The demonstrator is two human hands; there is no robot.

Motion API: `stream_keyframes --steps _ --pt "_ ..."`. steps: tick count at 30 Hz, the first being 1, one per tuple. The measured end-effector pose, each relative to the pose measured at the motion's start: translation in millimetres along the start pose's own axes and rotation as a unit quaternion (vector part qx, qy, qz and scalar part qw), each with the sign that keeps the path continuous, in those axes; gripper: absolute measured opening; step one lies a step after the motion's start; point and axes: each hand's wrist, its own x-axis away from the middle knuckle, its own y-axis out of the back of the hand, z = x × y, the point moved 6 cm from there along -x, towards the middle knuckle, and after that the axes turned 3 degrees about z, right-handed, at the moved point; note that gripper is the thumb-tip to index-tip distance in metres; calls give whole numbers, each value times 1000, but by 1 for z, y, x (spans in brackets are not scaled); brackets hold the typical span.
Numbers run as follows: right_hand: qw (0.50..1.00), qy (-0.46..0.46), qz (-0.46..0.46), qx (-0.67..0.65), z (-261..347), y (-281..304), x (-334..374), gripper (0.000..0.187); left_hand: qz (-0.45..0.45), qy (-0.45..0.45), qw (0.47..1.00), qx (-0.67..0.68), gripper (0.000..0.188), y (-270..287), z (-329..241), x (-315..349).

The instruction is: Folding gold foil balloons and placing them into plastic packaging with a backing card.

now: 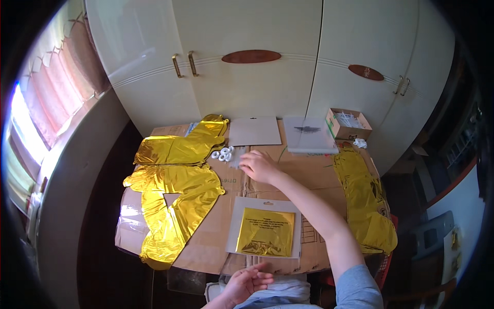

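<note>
My right hand [259, 167] reaches across the cardboard-covered table, its fingers bent together at some thin translucent strips [237, 154]. What its fingertips hold, if anything, is too small to make out. Just left of them sits a cluster of small white ribbon rolls [223, 153]. My left hand [248, 284] lies palm up by the near table edge, fingers stretched out with nothing in them. Between the hands lies a flat package [265, 232] of folded gold foil on a pale card with a hang hole. Flat gold foil balloons [180, 216] are spread at the left.
Another gold foil balloon [363, 201] lies along the right edge. At the back are a plain grey card [254, 131], a stack of clear bags [310, 135] and a small cardboard box [348, 123] of thin white sticks. White cabinets [247, 92] stand behind the table.
</note>
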Motion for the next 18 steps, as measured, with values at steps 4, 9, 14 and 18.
stream_keyframes --steps 4,9,14,18 --pt "999 -22 -23 -1 4 -23 -52 23 -11 9 1000 -23 45 12 10 18" --pt "994 -74 50 67 -2 -45 -81 25 -19 -46 999 8 42 35 9 33" --pt "996 -41 -80 -9 2 -27 -74 25 -23 -61 998 6 38 42 1 37" --pt "973 85 -189 -96 40 10 -29 22 12 -117 991 -62 33 45 -11 38"
